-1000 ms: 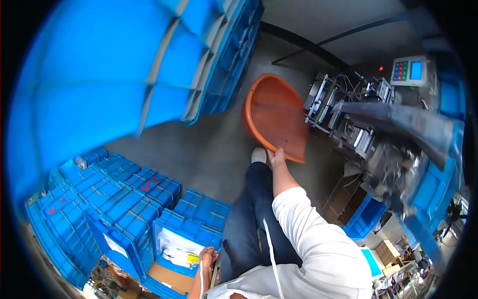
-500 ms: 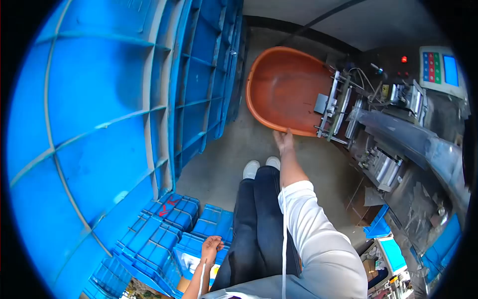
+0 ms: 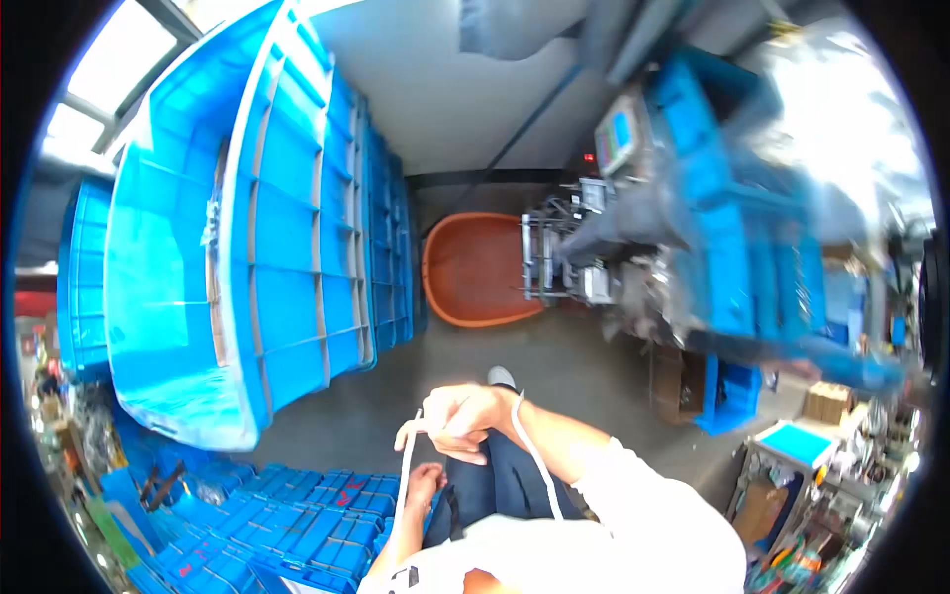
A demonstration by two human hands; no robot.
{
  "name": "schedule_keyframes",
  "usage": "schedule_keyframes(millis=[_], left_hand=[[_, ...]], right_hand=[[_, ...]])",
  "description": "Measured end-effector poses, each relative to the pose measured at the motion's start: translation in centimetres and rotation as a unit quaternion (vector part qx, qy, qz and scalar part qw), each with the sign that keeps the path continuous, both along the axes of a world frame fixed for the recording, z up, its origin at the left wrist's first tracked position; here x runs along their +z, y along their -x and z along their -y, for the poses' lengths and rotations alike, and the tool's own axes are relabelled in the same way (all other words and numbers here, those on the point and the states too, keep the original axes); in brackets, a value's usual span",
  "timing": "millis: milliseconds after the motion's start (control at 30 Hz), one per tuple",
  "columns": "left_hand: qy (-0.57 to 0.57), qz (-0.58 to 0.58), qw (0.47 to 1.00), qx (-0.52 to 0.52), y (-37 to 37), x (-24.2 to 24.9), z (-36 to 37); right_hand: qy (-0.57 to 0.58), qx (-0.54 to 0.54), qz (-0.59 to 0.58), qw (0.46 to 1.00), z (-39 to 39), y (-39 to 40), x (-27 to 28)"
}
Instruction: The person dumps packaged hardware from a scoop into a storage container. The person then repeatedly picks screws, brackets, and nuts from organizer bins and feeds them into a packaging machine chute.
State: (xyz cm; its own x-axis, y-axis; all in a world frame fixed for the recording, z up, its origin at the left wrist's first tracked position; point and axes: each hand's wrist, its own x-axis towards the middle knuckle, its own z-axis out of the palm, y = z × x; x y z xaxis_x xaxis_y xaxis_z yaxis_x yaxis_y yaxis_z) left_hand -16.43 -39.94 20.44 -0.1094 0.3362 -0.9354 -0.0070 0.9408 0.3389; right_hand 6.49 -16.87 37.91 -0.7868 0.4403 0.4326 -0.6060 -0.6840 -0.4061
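Observation:
My right hand point(image 3: 457, 418) is raised in front of my body with its fingers curled in, over my dark trousers point(image 3: 482, 490). A white cord point(image 3: 408, 457) hangs across its fingertips; whether they grip it is unclear. A second white cord point(image 3: 537, 453) hangs beside the wrist. Lower and to the left, my left hand point(image 3: 426, 482) rests near my thigh, fingers loosely curled together, no object visible in it. Beyond both hands, an orange tub point(image 3: 475, 269) stands on the floor, under the edge of a metal machine point(image 3: 564, 247).
Tall blue crates point(image 3: 297, 228) stand at the left, and folded blue crates point(image 3: 287, 515) lie at the lower left. Blue bins point(image 3: 742, 247) sit at the right beside the machine, with a cardboard box point(image 3: 679, 384) below. A cart point(image 3: 792, 444) stands at the lower right.
My right hand has left the tub's rim and come back close to my body, its fingers now curled. The view has tilted up, showing more of the room.

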Motion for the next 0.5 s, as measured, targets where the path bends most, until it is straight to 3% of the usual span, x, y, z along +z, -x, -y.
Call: schedule_keyframes(millis=[67, 133, 233, 333, 400, 500], left_hand=[[-0.023, 0.028, 0.997, -0.073, 0.2, -0.3, -1.2], [-0.155, 0.077, 0.955, -0.242, -0.3, 0.3, -4.1], [-0.239, 0.083, 0.926, -0.282, -0.5, -1.1, -7.3], [-0.325, 0.098, 0.896, -0.287, -2.8, -2.8, -11.4], [-0.244, 0.185, 0.913, -0.269, -4.5, -1.0, -14.1], [-0.225, 0.198, 0.903, -0.309, -7.9, 2.5, -15.8]], right_hand=[[-0.113, -0.05, -0.099, 0.987, 0.3, -2.0, 9.8], [-0.181, -0.041, -0.151, 0.971, 2.3, -3.8, 17.3], [-0.282, -0.021, -0.217, 0.934, 6.1, -5.2, 25.4], [-0.448, -0.004, -0.25, 0.858, 9.9, -6.1, 31.4], [-0.48, -0.062, -0.242, 0.841, 14.4, -6.4, 34.2], [-0.465, -0.189, -0.215, 0.838, 19.4, -6.2, 35.8]])
